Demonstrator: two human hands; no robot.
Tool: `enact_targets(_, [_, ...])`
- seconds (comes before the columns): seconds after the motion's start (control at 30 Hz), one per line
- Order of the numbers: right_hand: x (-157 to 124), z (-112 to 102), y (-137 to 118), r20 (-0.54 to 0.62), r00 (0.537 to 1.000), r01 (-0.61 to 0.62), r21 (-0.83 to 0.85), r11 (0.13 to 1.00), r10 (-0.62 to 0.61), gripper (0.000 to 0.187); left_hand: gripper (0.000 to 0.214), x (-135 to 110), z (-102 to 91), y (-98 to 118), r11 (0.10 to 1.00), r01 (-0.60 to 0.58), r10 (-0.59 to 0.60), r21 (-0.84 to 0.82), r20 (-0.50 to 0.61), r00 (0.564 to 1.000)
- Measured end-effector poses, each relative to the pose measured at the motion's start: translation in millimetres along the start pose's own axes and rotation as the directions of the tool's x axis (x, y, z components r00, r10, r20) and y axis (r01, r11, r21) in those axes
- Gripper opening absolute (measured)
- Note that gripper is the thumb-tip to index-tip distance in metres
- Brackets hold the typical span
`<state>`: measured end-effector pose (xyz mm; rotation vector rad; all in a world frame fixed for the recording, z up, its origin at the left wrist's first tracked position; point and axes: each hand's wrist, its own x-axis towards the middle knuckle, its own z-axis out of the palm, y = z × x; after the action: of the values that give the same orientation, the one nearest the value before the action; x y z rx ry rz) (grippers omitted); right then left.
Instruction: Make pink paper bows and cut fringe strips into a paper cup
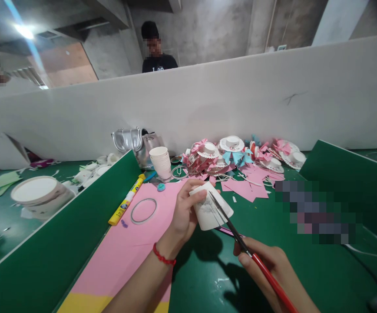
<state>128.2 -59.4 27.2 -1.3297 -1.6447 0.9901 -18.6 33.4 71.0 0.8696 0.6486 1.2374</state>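
My left hand, with a red cord bracelet at the wrist, grips a white paper cup tilted on its side above the green table. Its thumb presses on the cup's near face. Red-handled scissors are in my right hand, seen nearly edge-on. One dark blade lies across the cup's wall with its tip close to my left thumb; what looks like the other blade shows below the cup. The handle loops are hidden by my right hand.
Pink paper lies at left with a tape ring and yellow glue tube. Behind are stacked paper cups, a silver bag and decorated paper-plate hats. Green dividers flank the table. A person stands beyond the partition.
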Motion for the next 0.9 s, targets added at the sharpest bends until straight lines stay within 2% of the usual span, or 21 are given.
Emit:
enact_targets(0.33, [0.2, 0.5, -1.4, -0.026, 0.999, 0.023, -0.044, 0.999, -0.024, 0.033, 0.019, 0.8, -1.8, -0.4, 1.0, 0.004, -0.004, 0.0, 0.009, 1.0])
enact_targets(0.47, [0.5, 0.1, -1.6, 0.011, 1.0, 0.028, -0.05, 0.998, -0.028, 0.034, 0.018, 0.7, -1.7, -0.3, 1.0, 0.002, -0.002, 0.002, 0.008, 1.0])
enact_targets(0.63, [-0.4, 1.9, -1.9, -0.041, 0.999, 0.021, -0.042, 0.999, -0.023, 0.033, 0.018, 0.3, -0.9, 0.4, 1.0, 0.002, -0.002, -0.001, 0.008, 1.0])
enact_targets(0.9, [-0.9, 2.7, -1.6, -0.047, 0.999, 0.02, -0.026, 0.999, -0.021, 0.032, 0.02, 1.2, -0.2, 0.4, 1.0, 0.011, -0.011, 0.001, -0.003, 1.0])
